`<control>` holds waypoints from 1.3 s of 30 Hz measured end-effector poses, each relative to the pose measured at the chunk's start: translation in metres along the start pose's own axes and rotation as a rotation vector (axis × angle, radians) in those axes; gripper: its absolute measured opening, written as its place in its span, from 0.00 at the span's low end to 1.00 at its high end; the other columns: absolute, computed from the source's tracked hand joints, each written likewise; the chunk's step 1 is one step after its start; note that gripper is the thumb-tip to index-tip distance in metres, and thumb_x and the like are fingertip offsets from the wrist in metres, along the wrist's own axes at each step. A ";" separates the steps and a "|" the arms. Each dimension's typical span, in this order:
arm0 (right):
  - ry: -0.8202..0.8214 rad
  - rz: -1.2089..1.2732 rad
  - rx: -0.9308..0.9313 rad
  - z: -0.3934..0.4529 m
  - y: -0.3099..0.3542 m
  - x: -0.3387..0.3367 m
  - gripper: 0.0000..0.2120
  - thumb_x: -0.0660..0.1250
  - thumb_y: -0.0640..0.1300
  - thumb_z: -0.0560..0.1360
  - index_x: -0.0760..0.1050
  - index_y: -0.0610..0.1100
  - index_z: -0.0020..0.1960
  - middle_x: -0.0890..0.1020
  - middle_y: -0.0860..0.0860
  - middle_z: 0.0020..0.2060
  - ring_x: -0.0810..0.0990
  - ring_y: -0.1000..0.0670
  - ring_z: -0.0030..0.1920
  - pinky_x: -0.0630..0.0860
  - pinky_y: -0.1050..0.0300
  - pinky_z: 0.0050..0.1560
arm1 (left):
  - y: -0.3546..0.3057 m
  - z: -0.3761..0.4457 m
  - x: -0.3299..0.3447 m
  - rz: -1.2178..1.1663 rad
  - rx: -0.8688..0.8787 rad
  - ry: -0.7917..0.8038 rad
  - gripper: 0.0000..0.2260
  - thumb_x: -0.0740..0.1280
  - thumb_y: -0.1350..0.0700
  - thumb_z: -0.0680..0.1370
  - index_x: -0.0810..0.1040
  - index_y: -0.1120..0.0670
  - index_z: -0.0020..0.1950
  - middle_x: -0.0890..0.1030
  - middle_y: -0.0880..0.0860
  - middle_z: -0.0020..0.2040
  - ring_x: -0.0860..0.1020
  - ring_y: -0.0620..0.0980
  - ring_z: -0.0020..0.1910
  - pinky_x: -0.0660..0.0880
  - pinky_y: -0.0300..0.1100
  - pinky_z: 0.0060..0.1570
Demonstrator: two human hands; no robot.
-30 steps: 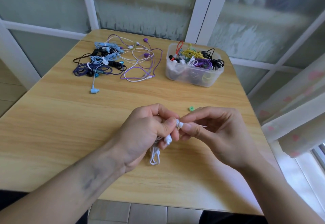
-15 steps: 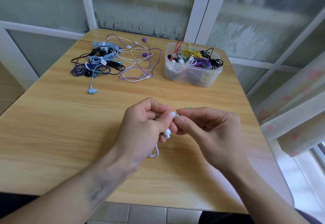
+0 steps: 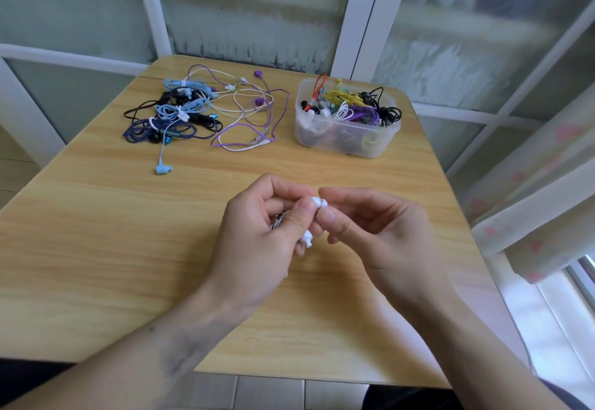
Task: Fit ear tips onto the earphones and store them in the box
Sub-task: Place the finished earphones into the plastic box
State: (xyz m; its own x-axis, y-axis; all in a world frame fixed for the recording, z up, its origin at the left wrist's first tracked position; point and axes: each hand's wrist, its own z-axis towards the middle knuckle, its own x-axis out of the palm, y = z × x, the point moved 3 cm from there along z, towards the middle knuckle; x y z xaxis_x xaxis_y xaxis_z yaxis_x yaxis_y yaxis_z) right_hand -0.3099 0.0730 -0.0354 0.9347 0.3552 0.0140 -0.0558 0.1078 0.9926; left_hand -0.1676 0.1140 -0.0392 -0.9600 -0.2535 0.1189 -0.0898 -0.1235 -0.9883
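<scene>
Between both hands, a white earbud [image 3: 317, 202] is pinched: left hand [image 3: 260, 239] grips the earphone, right hand [image 3: 373, 232] seemingly presses its tip on. Next probably: seat it squarely, then reach ahead-right to the box [image 3: 346, 119].

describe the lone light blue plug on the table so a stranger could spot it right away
Start at the tangled pile of earphones on the wooden table's far left. One light blue cable trails toward the person, ending in the light blue plug, lying alone on bare wood.
</scene>
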 end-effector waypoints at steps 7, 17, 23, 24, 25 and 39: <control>0.013 -0.286 -0.139 0.005 0.005 -0.009 0.06 0.76 0.40 0.69 0.84 0.49 0.44 0.87 0.53 0.39 0.86 0.52 0.40 0.82 0.53 0.45 | 0.002 0.000 0.003 -0.136 -0.200 0.070 0.04 0.64 0.62 0.79 0.76 0.62 0.50 0.79 0.57 0.32 0.72 0.49 0.26 0.70 0.36 0.26; 0.038 -0.490 -0.174 0.010 0.001 -0.014 0.07 0.72 0.50 0.73 0.84 0.49 0.49 0.86 0.56 0.40 0.84 0.53 0.40 0.79 0.58 0.42 | 0.006 0.001 0.003 -0.092 -0.278 0.124 0.06 0.64 0.60 0.80 0.78 0.62 0.52 0.82 0.57 0.36 0.74 0.50 0.28 0.73 0.37 0.30; -0.022 -0.724 -0.102 0.026 0.006 -0.060 0.06 0.70 0.52 0.76 0.82 0.53 0.51 0.84 0.59 0.39 0.83 0.56 0.41 0.78 0.59 0.42 | 0.010 0.004 0.001 -0.217 -0.418 0.047 0.07 0.66 0.60 0.77 0.79 0.63 0.51 0.81 0.57 0.36 0.74 0.52 0.31 0.71 0.43 0.37; -0.009 -0.831 -0.078 0.026 0.007 -0.069 0.03 0.70 0.50 0.76 0.83 0.54 0.48 0.84 0.61 0.38 0.82 0.59 0.41 0.76 0.65 0.42 | 0.011 0.004 0.001 -0.236 -0.444 0.041 0.08 0.66 0.59 0.77 0.79 0.63 0.51 0.81 0.57 0.37 0.74 0.52 0.31 0.71 0.44 0.37; 0.019 -0.923 -0.046 0.026 0.007 -0.076 0.02 0.72 0.49 0.75 0.83 0.56 0.45 0.84 0.62 0.37 0.81 0.61 0.39 0.73 0.70 0.40 | 0.012 0.005 0.001 -0.252 -0.465 0.041 0.08 0.66 0.58 0.77 0.79 0.62 0.51 0.81 0.57 0.37 0.75 0.52 0.31 0.71 0.43 0.37; 0.191 -1.036 -0.029 0.021 -0.005 -0.058 0.05 0.78 0.51 0.68 0.82 0.56 0.41 0.80 0.55 0.32 0.76 0.56 0.37 0.71 0.67 0.39 | 0.021 0.006 0.003 -0.329 -0.515 0.041 0.14 0.69 0.70 0.72 0.76 0.64 0.57 0.83 0.59 0.41 0.82 0.54 0.37 0.80 0.40 0.37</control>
State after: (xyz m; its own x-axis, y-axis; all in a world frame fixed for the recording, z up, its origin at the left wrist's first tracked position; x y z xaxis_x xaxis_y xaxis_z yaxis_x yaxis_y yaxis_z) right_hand -0.3568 0.0325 -0.0392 0.4596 0.2166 -0.8613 0.7282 0.4632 0.5051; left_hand -0.1707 0.1049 -0.0589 -0.8687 -0.2425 0.4320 -0.4901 0.2931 -0.8209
